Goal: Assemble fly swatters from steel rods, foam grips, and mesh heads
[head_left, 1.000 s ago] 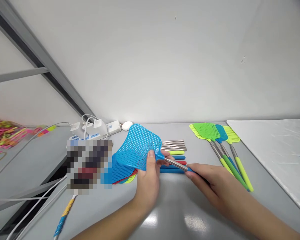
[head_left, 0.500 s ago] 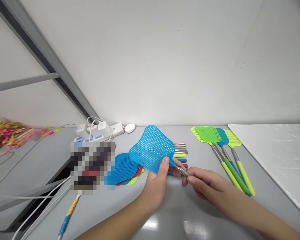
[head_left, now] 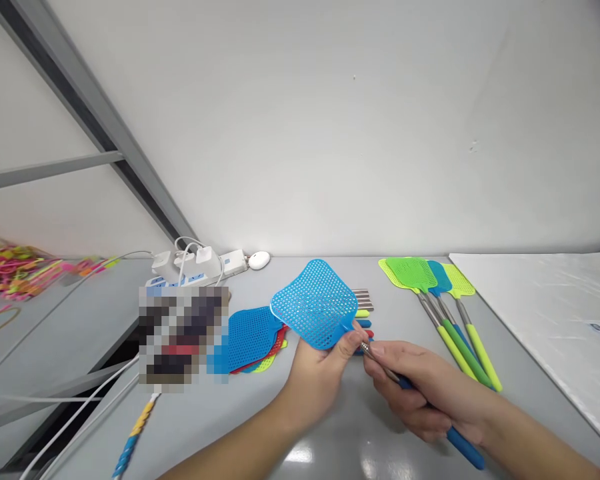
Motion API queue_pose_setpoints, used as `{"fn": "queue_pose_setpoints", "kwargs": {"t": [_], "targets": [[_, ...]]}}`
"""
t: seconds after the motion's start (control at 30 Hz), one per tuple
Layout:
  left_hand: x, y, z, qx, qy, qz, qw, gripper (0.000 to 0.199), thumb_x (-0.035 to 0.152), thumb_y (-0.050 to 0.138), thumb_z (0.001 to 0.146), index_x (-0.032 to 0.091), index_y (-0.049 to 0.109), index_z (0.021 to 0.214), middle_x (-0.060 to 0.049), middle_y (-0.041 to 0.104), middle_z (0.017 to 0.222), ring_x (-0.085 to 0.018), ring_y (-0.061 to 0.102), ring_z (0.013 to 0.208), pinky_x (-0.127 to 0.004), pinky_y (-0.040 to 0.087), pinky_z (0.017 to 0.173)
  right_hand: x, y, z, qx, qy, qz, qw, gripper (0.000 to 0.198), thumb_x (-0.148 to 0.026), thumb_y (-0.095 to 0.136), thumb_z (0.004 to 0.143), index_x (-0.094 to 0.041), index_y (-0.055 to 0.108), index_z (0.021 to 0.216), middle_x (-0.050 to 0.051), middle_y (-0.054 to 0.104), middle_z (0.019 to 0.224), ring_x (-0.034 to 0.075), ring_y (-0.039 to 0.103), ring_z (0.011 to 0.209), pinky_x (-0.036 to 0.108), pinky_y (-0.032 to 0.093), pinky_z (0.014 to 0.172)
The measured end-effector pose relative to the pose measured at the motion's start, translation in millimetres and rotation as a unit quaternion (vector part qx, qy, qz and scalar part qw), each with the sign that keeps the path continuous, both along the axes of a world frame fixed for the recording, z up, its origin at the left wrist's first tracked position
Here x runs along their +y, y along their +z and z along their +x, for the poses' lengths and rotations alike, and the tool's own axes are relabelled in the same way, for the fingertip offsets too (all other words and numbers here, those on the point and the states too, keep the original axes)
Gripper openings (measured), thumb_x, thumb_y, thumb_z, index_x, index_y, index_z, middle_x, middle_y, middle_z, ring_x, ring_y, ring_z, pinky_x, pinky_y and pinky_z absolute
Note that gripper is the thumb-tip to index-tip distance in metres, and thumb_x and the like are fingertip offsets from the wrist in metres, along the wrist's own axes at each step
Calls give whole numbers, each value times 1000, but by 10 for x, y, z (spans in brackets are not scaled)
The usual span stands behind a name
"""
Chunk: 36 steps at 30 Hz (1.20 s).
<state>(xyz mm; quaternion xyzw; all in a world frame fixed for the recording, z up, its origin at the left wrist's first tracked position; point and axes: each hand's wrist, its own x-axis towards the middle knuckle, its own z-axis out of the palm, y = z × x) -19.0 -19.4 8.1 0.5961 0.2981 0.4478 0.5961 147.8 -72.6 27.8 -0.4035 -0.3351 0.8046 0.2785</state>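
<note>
A blue perforated fly swatter head is raised over the table, its neck pinched between the thumb and fingers of my left hand. My right hand is closed around a metal rod with a blue grip, whose end sticks out below the palm. The rod's tip meets the fingers of my left hand near the neck; my fingers cover the joint there. Behind my left wrist lies a stack of loose swatter heads, blue on top with red and yellow edges showing. Several handles with metal rods lie partly hidden behind the held head.
Several whole fly swatters in green, blue and yellow lie to the right. Beyond them is a white sheet. A power strip with plugs and cables, a white round object and a blurred-out item occupy the left side.
My left hand has shifted right with the blue head. My right hand has turned, bringing the blue grip into view under the palm.
</note>
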Motion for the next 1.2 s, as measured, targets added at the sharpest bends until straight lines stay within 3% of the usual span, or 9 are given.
{"fn": "queue_pose_setpoints", "kwargs": {"t": [0.07, 0.13, 0.23, 0.3, 0.57, 0.8, 1.0, 1.1, 1.2], "targets": [[-11, 7, 18, -7, 34, 12, 999, 18, 35, 59, 91, 20, 66, 85, -4, 69, 87, -18, 64, 85, -31, 50, 84, 6, 24, -7, -30, 16, 22, 999, 40, -62, 38, 93, -24, 42, 81, -12, 27, 48, 6, 14, 32, 20, 13, 30], [9, 17, 6, -7, 65, 28, 998, 19, 35, 58, 92, 19, 66, 84, -4, 68, 86, -17, 64, 81, -30, 50, 81, -6, 30, -23, -160, 2, 142, 977, 41, -59, 35, 95, -23, 40, 77, -9, 33, 53, 7, 24, 38, 21, 18, 37], [79, 30, -54, -4, 109, 69, 992, 19, 34, 58, 92, 19, 66, 85, -5, 66, 86, -18, 62, 80, -31, 49, 80, -45, -8, -45, -427, -35, 367, 826, 35, -48, 32, 100, -23, 40, 77, -5, 41, 59, 10, 36, 50, 24, 22, 48], [128, 37, -97, -10, 129, 93, 987, 19, 34, 57, 93, 19, 66, 86, -5, 64, 85, -17, 60, 78, -30, 48, 78, -68, -46, -39, -530, -29, 443, 723, 32, -43, 29, 101, -24, 40, 78, -5, 43, 58, 12, 38, 49, 26, 21, 49], [409, 224, -294, -155, 284, 58, 944, 29, 44, 61, 89, 17, 64, 79, -1, 58, 82, -8, 46, 60, -21, 43, 63, -45, -8, 140, -641, -32, 582, 499, 32, -37, 33, 102, -24, 44, 75, -6, 51, 52, 12, 44, 39, 28, 16, 46], [507, 294, -364, -205, 307, 39, 929, 28, 43, 60, 89, 17, 62, 79, 0, 57, 85, -7, 42, 56, -21, 42, 60, -3, -17, 219, -638, -28, 601, 480, 30, -33, 34, 102, -23, 48, 77, -5, 53, 56, 12, 48, 46, 28, 19, 48], [145, 56, -142, 26, 23, 58, 998, 34, 44, 45, 96, 18, 60, 78, -2, 55, 70, -15, 51, 65, -27, 41, 66, 32, -49, 257, -612, -3, 592, 525, 23, -34, 36, 102, -22, 56, 100, -2, 64, 75, 14, 58, 61, 27, 28, 52], [27, 48, -115, 89, -44, 106, 989, 43, 43, 42, 97, 19, 55, 64, -2, 51, 64, -16, 46, 63, -29, 36, 63, 34, -31, 202, -601, -1, 618, 507, 25, -37, 39, 101, -22, 56, 110, -1, 66, 75, 14, 60, 60, 27, 27, 52], [15, 88, -154, 102, -65, 99, 988, 50, 46, 42, 96, 20, 46, 54, 0, 40, 55, -15, 35, 56, -29, 28, 56, 32, 17, 125, -606, 3, 640, 472, 29, -35, 37, 102, -21, 59, 91, -3, 62, 63, 12, 54, 50, 27, 21, 50]]}}
